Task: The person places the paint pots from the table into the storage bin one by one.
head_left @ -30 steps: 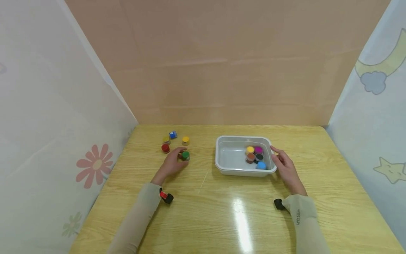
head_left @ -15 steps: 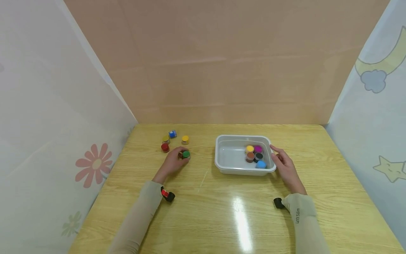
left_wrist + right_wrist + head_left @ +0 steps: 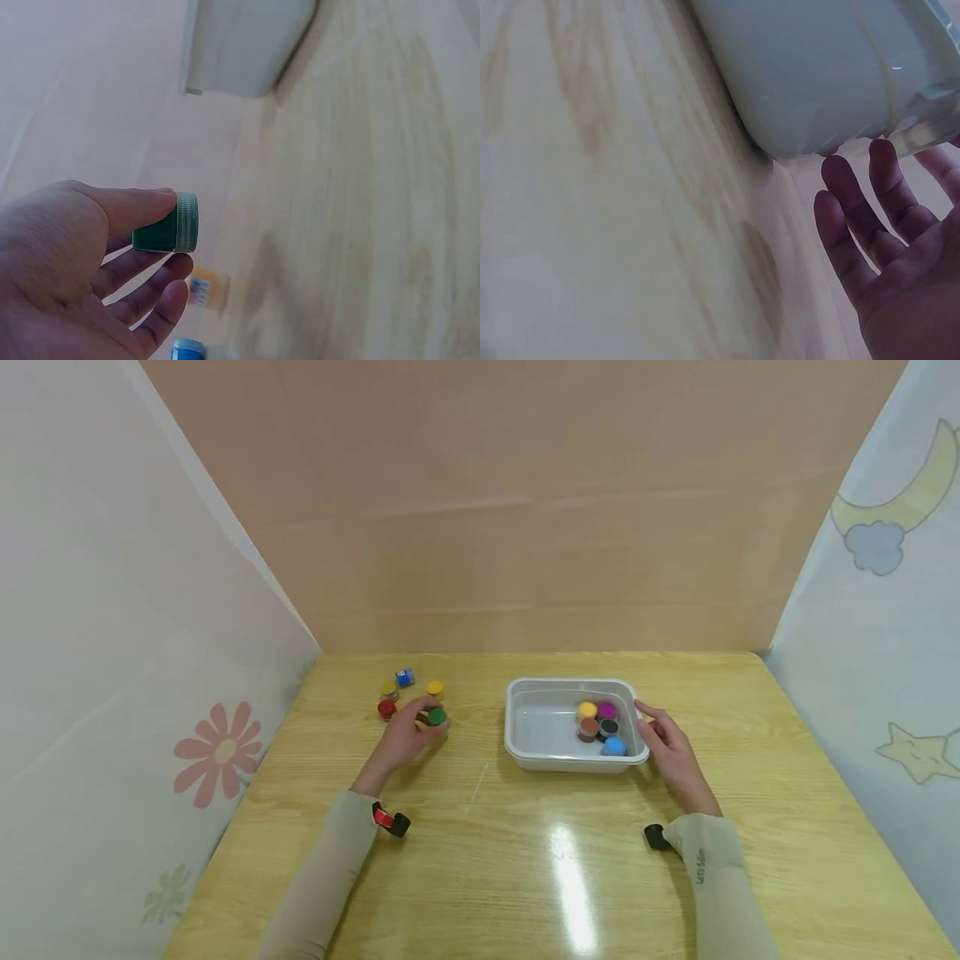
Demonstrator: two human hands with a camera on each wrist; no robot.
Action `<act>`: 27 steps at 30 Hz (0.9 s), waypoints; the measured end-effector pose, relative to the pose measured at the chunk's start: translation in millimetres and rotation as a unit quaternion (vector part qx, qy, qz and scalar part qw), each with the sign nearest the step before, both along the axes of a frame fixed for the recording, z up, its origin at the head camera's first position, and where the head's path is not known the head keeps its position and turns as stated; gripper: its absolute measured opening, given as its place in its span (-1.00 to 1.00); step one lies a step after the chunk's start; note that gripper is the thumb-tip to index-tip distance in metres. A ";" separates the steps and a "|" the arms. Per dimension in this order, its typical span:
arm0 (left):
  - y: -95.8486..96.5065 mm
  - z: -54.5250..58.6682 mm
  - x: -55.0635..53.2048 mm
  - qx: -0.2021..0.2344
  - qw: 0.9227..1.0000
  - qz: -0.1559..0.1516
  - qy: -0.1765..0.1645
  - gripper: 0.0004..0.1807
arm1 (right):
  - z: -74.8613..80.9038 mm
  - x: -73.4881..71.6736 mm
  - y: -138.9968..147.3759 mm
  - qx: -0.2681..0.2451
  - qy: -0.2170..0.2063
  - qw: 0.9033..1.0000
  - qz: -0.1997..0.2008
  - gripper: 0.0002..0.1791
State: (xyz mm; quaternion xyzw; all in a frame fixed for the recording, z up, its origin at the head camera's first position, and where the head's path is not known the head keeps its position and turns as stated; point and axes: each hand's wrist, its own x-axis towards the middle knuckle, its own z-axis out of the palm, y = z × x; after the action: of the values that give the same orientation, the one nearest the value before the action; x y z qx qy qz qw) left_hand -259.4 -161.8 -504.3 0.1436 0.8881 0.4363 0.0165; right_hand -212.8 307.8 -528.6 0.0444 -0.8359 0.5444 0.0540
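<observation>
In the head view my left hand (image 3: 405,739) pinches a small green paint pot (image 3: 437,717) between thumb and fingers. The left wrist view shows the pot's ribbed clear lid, with the hand's (image 3: 112,255) other fingers loosely bent below it. My right hand (image 3: 673,760) touches the right end of a light grey plastic tub (image 3: 551,763). Up close, its relaxed fingers (image 3: 845,187) reach toward the tub wall under the rim. Inside the tub stand yellow (image 3: 587,711), purple (image 3: 607,710), brown (image 3: 588,729), black (image 3: 608,729) and light blue (image 3: 613,746) pots.
Beyond the left hand are a red pot (image 3: 386,709), an olive-yellow pot (image 3: 389,691), a blue pot (image 3: 405,677) lying on its side and an orange-yellow pot (image 3: 435,688). The wooden table (image 3: 480,860) meets a tan back wall and patterned side walls.
The left hand has closed in around the green pot and lifted it slightly, moving a little toward the back. The right hand stays at the tub's end.
</observation>
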 end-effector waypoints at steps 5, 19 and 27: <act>2.4 12.2 3.8 0.015 1.000 -0.011 0.019 -0.53 | 0.6 -1.6 0.5 0.006 0.001 1.000 -0.003 -0.44; 16.3 43.6 26.5 0.119 0.992 -0.029 0.000 -0.55 | 4.8 1.2 -2.3 -0.002 -0.001 1.000 0.000 -0.45; 16.7 40.1 28.8 0.265 0.959 -0.050 -0.087 -0.59 | 24.8 10.2 -11.2 -0.003 -0.005 1.000 0.007 -0.46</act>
State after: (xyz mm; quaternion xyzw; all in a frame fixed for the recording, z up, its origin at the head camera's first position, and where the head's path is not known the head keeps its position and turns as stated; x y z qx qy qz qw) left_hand -230.5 -145.2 -464.2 0.1480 0.7272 0.6659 0.0770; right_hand -202.6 296.5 -503.8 0.0474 -0.8341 0.5476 0.0465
